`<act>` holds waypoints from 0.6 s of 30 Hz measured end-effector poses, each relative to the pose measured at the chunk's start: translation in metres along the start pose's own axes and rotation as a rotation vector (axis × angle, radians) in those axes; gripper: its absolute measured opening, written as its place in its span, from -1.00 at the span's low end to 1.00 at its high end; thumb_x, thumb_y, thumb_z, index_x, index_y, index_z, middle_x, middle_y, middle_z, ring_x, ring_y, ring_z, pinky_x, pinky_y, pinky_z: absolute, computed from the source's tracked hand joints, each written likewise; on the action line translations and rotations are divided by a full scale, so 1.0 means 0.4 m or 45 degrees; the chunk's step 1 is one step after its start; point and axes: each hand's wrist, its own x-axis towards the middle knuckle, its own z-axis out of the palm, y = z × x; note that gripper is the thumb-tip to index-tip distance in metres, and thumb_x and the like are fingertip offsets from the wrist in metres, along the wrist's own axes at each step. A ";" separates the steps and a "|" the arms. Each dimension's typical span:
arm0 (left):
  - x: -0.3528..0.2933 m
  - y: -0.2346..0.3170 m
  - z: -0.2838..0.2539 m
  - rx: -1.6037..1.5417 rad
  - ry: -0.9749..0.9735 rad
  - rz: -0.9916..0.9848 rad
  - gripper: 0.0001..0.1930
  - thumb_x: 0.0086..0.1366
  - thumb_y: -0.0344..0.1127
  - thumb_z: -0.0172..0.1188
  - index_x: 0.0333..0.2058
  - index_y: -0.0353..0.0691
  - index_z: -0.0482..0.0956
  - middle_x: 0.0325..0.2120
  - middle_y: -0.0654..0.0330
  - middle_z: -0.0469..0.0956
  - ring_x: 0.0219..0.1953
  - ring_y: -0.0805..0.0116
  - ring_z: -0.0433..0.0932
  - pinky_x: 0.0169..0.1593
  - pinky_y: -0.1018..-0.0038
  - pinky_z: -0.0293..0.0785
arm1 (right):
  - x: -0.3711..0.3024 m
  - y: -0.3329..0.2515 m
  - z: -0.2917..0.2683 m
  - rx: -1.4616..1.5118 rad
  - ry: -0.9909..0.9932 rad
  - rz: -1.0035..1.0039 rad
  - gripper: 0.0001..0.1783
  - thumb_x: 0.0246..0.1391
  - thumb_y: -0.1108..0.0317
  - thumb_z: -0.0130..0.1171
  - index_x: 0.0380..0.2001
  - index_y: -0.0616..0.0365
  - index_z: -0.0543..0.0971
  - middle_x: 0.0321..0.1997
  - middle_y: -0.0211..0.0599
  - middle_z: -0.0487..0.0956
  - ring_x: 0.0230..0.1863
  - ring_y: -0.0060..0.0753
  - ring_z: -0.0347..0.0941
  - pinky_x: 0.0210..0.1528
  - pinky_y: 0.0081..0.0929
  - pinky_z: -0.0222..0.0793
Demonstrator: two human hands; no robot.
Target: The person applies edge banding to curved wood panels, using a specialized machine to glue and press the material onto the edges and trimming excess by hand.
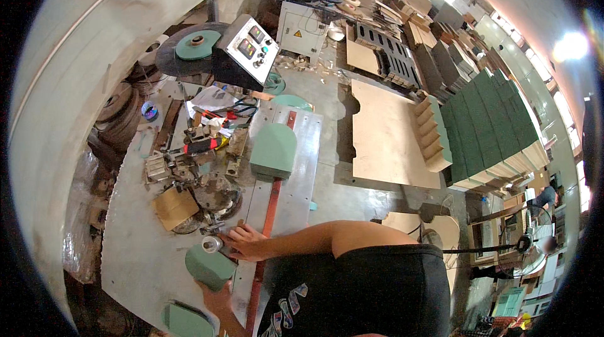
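A green panel [210, 268] with a rounded end lies at the lower left of the metal worktable, beside a silver round roller [212, 244]. My left hand [216, 299] grips this panel by its near edge, and part of the fingers is hidden beneath it. Just right of the roller is my right hand [246, 243], its fingers apart and reaching toward the roller and the panel's edge. Whether they touch the panel is hard to see. A stack of similar green panels [274, 150] rests farther up the table, while more green panels [187, 320] lie at the near edge.
Tools, including red-handled pliers [201, 146], and metal parts clutter the table's left side. A control box [246, 51] and a disc with a green tape coil [197, 44] stand beyond. Right are a large brown board [390, 136], stacked green-edged panels [491, 129] and a fan [525, 243].
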 end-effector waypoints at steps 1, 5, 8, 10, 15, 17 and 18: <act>0.014 -0.014 0.021 0.002 0.015 -0.045 0.47 -0.16 0.27 0.64 0.61 -0.27 0.02 0.09 -0.31 0.68 0.12 -0.33 0.68 0.18 -0.01 0.61 | 0.000 -0.003 -0.004 -0.002 -0.026 0.013 -0.26 0.41 -0.18 0.13 0.39 0.16 0.48 0.13 -0.13 0.45 0.24 -0.05 0.36 0.39 0.12 0.12; 0.020 0.032 0.009 0.098 0.006 -0.164 0.41 -0.04 0.28 0.60 0.61 -0.31 -0.01 0.06 -0.35 0.68 0.11 -0.34 0.68 0.17 -0.03 0.62 | -0.007 -0.018 -0.026 -0.005 -0.092 0.069 -0.24 0.42 -0.16 0.13 0.44 0.17 0.44 0.13 -0.11 0.45 0.20 -0.05 0.37 0.29 0.00 0.19; 0.020 0.086 -0.005 0.127 -0.004 -0.279 0.35 0.08 0.24 0.57 0.60 -0.39 -0.03 0.10 -0.36 0.65 0.14 -0.33 0.67 0.18 -0.04 0.62 | -0.003 -0.025 -0.023 0.018 -0.098 0.116 -0.14 0.42 -0.19 0.13 0.55 0.16 0.29 0.08 -0.16 0.42 0.17 -0.08 0.36 0.25 0.00 0.23; 0.030 0.030 0.043 0.068 0.076 -0.239 0.34 0.12 0.29 0.54 0.58 -0.45 -0.02 0.13 -0.36 0.64 0.14 -0.33 0.67 0.19 -0.05 0.62 | -0.008 -0.047 -0.021 0.046 -0.101 0.187 -0.10 0.43 -0.17 0.14 0.59 0.16 0.23 0.09 -0.16 0.42 0.18 -0.05 0.37 0.25 0.03 0.26; 0.040 0.055 0.071 0.074 0.072 -0.370 0.33 0.19 0.43 0.43 0.54 -0.54 0.00 0.19 -0.34 0.61 0.17 -0.33 0.65 0.22 -0.04 0.60 | -0.068 -0.114 0.039 0.366 -0.019 -0.145 -0.16 0.42 -0.01 0.15 0.57 0.23 0.22 0.32 0.06 0.45 0.35 0.19 0.40 0.38 0.13 0.28; 0.045 0.034 0.073 0.036 0.115 -0.404 0.27 0.23 0.41 0.39 0.54 -0.52 0.04 0.19 -0.31 0.61 0.16 -0.31 0.65 0.22 -0.06 0.59 | -0.001 -0.197 0.032 0.542 -0.353 -0.262 -0.15 0.36 0.04 0.19 0.55 0.26 0.25 0.40 0.13 0.42 0.41 0.24 0.36 0.46 0.16 0.22; 0.046 0.018 0.077 0.002 0.141 -0.405 0.24 0.25 0.40 0.38 0.53 -0.50 0.06 0.20 -0.30 0.61 0.16 -0.31 0.65 0.22 -0.06 0.59 | 0.046 -0.235 0.024 0.633 -0.520 -0.322 -0.15 0.33 0.06 0.21 0.54 0.28 0.26 0.44 0.17 0.40 0.44 0.27 0.34 0.50 0.17 0.19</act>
